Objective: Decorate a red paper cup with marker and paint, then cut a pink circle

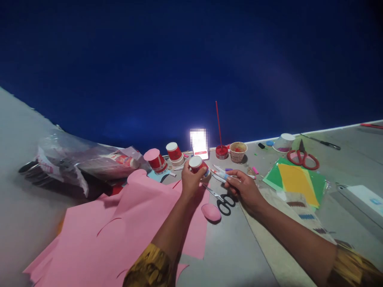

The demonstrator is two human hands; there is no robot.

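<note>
My left hand [191, 181] is wrapped round a small red paper cup [203, 169], its white base facing up and tilted toward me. In my right hand [243, 187] a white marker [220, 174] with a reddish tip is pinched, pointing left at the cup but apart from it. Several other white markers lie close by, partly behind these fingers. Below the hands rest black-handled scissors [223, 201] and a pink paper oval [211, 212]. Left of the cup stand two more upturned red cups, one with a pink top [153, 154] and one with a white top [172, 146].
Large pink paper sheets [131, 223] cover the left, beside a clear plastic bag [89, 159]. A lit phone [199, 141] leans at the wall. A red jar [222, 152] with a stick, a patterned cup [238, 152], red-handled scissors [303, 159] and coloured sheets [296, 179] lie right.
</note>
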